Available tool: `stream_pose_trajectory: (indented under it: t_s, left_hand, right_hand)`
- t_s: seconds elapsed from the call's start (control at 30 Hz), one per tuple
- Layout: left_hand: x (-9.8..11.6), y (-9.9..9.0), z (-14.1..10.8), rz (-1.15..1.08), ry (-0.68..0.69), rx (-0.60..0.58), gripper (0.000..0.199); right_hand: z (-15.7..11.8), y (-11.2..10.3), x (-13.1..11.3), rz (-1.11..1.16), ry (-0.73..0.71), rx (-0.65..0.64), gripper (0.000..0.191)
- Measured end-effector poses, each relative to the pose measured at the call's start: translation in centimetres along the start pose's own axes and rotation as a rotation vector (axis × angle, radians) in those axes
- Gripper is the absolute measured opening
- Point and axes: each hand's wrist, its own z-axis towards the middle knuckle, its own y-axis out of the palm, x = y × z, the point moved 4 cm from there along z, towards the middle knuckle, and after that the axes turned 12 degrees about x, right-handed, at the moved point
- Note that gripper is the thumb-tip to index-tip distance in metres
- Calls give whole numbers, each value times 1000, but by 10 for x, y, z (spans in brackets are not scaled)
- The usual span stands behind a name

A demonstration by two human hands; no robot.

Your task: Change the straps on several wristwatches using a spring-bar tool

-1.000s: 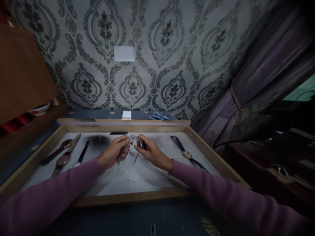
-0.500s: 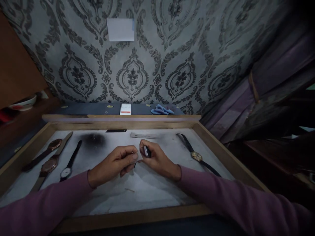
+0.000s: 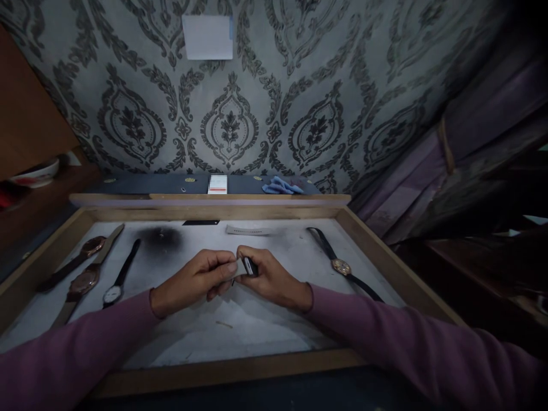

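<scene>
Above the middle of the white-lined tray, my left hand (image 3: 201, 281) is closed, thumb and fingers pinching a small pale grey strip (image 3: 240, 267). A dark tip shows under its fingers. My right hand (image 3: 274, 279) touches the strip's other side, its fingers wrapped round a small black object (image 3: 250, 266) with a pale face, whose kind I cannot make out. Beyond the hands lies a grey watch strap piece (image 3: 248, 230) with a row of holes. A small thin sliver (image 3: 224, 325) rests on the lining, nearer to me.
Several watches lie at the left, among them a white-dialled one (image 3: 112, 295); a gold-dialled watch (image 3: 341, 267) lies at the right. A flat black piece (image 3: 201, 222) is near the back. The tray's wooden rim (image 3: 231, 366) surrounds everything; a blue cloth (image 3: 280, 185) sits behind it.
My right hand has come closer to my left, and the pale strip now shows between them. The view has tilted slightly. Watches and loose pieces stay where they were.
</scene>
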Motion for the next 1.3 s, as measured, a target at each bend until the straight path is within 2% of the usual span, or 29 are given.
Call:
stream_pose_trajectory:
  t_s: [0.57, 0.97, 1.3]
  left_hand:
    - [-2, 0, 1, 24, -28, -8, 38]
    - [-8, -3, 4, 15, -95, -13, 35]
    - [-9, -4, 4, 11, -119, -48, 36]
  right_hand:
    - [-1, 1, 1, -87, 4, 0, 15]
    - [1, -7, -1, -152, 2, 92, 23]
    - [-2, -8, -8, -137, 17, 34, 31]
